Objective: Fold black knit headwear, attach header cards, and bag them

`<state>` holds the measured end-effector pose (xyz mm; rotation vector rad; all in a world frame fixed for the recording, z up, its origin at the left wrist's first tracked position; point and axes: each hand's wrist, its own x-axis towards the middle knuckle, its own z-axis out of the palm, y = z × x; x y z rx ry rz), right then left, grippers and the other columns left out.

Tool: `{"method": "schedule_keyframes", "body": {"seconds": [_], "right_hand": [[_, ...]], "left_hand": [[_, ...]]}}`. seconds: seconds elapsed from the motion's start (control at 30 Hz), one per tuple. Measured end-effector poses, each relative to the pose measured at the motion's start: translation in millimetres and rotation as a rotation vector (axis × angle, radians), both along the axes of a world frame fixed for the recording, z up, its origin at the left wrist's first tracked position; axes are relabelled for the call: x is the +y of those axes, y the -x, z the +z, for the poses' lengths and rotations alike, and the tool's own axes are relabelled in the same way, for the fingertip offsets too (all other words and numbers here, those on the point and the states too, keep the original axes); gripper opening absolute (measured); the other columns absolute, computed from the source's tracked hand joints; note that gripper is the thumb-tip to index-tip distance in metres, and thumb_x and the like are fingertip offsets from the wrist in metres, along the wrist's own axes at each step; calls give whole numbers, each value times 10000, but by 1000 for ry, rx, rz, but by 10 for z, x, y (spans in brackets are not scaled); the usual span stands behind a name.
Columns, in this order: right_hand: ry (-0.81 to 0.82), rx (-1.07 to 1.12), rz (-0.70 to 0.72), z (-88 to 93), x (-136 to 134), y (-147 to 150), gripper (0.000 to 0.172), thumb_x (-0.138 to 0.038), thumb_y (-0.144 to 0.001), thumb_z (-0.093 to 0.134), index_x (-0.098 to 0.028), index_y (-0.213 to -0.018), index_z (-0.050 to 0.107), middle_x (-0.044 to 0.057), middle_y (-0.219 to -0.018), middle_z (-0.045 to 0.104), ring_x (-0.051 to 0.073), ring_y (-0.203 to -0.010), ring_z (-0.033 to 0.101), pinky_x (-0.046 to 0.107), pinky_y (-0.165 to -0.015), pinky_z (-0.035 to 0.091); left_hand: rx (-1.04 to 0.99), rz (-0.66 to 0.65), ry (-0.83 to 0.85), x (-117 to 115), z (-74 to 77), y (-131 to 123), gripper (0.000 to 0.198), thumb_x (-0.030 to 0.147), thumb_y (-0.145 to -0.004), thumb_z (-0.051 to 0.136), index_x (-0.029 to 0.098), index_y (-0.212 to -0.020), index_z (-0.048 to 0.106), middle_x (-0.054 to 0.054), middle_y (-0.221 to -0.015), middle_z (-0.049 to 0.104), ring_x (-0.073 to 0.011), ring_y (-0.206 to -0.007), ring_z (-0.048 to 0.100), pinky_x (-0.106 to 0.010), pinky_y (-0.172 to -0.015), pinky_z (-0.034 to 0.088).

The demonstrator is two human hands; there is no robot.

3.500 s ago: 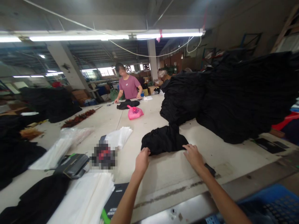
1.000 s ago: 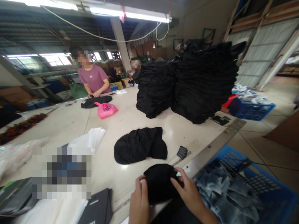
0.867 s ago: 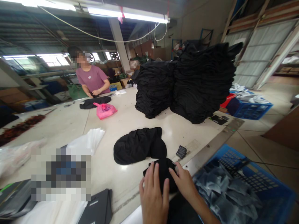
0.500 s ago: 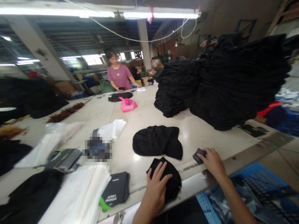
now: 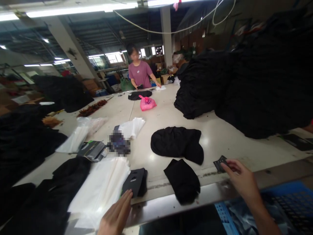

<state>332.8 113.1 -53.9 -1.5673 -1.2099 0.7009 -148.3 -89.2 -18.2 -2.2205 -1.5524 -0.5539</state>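
Lower left: left hand (image 5: pixel 116 215) spread, empty, fingertips just beside black packaging cards (image 5: pixel 135 181). Lower centre: folded black garment (image 5: pixel 183 180), soft, limp. Lower right: right hand (image 5: pixel 242 182) pinching small black card (image 5: pixel 220 163) by its near edge; probably light, stiff, slick.

Ceiling tube lights (image 5: pixel 80 9) are throwing glare onto the table (image 5: pixel 232 143); edges are bending, and the left hand (image 5: pixel 117 215) is seemingly blurring

Left hand (image 5: pixel 116 213), right hand (image 5: pixel 242 180), bare forearm (image 5: pixel 267 219).
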Motion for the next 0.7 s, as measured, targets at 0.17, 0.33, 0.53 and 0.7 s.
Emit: {"method": "schedule_keyframes", "body": {"seconds": [0.17, 0.33, 0.53, 0.7], "right_hand": [[67, 273, 214, 307, -315, 546, 518, -614, -685, 820, -170, -920, 691, 104, -928, 744, 247, -860, 691, 327, -757, 526], [129, 100, 430, 485, -488, 1144, 333, -529, -787, 708, -198, -816, 695, 62, -783, 701, 227, -744, 617, 335, -675, 447], [79, -260, 274, 132, -492, 1315, 310, -512, -702, 687, -239, -836, 744, 108, -994, 697, 351, -1039, 589, 515, -990, 409], [174, -180, 268, -97, -364, 1251, 708, -654, -599, 682, -184, -1127, 637, 145, -1072, 697, 368, -1068, 643, 544, -1037, 417]], "left_hand": [[-279, -74, -197, 339, 6, -790, 416, 76, -936, 589, 239, -1319, 613, -72, -1284, 728, -229, -1200, 700, -391, -1055, 574], [-366, -284, -105, 907, -135, -1659, 372, -49, -849, 401, 182, -983, 659, -46, -1115, 779, -225, -1106, 698, -395, -953, 533], [-337, -192, 44, 779, -131, -1600, 536, -41, -749, 433, 183, -1163, 689, -84, -1225, 731, -244, -1051, 680, -394, -841, 549], [-298, -123, -140, 667, -182, -1650, 408, 33, -934, 456, 147, -1263, 669, -150, -1242, 714, -233, -988, 688, -376, -797, 600]]}}
